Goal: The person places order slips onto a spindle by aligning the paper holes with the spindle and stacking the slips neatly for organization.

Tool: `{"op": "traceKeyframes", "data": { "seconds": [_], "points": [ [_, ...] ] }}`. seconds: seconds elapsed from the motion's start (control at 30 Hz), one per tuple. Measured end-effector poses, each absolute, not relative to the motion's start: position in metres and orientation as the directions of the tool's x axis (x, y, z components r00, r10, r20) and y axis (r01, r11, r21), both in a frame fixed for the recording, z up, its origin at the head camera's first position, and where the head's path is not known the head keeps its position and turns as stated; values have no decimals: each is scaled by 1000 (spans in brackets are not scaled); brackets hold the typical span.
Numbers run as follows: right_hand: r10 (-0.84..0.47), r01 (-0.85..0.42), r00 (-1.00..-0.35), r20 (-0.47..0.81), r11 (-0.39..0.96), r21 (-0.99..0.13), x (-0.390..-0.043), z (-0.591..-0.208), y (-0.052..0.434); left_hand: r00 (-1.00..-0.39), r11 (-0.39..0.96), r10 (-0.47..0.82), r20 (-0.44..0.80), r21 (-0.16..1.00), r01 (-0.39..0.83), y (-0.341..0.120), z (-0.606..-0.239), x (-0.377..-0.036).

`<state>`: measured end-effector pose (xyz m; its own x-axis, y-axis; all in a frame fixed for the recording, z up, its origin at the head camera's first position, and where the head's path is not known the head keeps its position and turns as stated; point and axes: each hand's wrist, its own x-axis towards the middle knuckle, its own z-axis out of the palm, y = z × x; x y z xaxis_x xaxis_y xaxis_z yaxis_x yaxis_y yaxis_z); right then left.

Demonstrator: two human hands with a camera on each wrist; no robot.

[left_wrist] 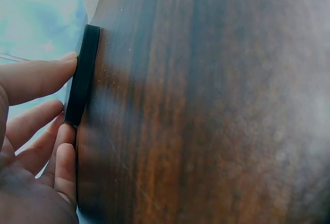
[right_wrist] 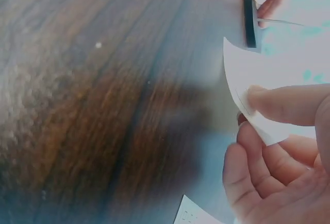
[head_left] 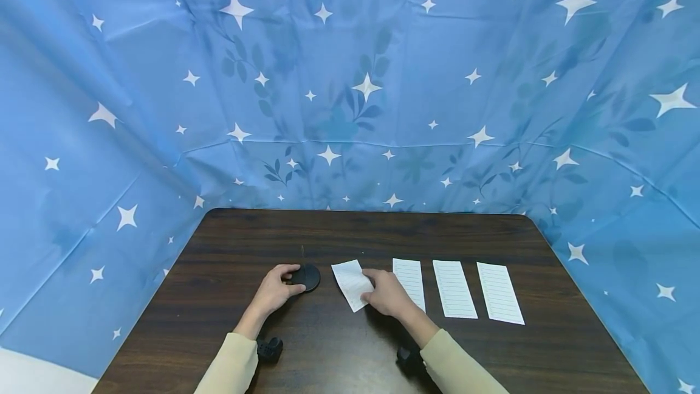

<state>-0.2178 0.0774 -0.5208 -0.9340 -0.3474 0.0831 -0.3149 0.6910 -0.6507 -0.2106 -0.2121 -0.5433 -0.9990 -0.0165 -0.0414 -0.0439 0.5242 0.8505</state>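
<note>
Right hand (head_left: 389, 294) pinches a paper slip (head_left: 352, 284) lifted at its 9 o'clock. Left hand (head_left: 275, 289) curls round a black round base (head_left: 306, 276) at its 2 o'clock; the base's thin spike is barely visible. Three lined slips (head_left: 452, 288) lie flat at 3 o'clock on the dark wooden table (head_left: 339, 351), against a starry blue backdrop (head_left: 350, 78).

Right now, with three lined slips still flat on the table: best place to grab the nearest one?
Probably the near short edge of the leftmost flat slip, approached from the person's side. It lies flat on the table, so a fingertip has to lift or slide an end before a pinch works. The right hand, already holding a slip, partly covers its near corner.
</note>
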Motion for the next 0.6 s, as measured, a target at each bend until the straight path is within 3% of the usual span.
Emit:
{"op": "traceKeyframes", "data": {
  "seconds": [0.23,0.6],
  "points": [
    [-355,-268,-934,45,612,-744,-217,-518,79,-1000,526,-12,-28,850,-30,-212,-543,-211],
    [-323,-249,-944,65,572,-782,-216,-519,80,-1000,533,-8,-15,846,-17,-212,-543,-210]
  ]
}}
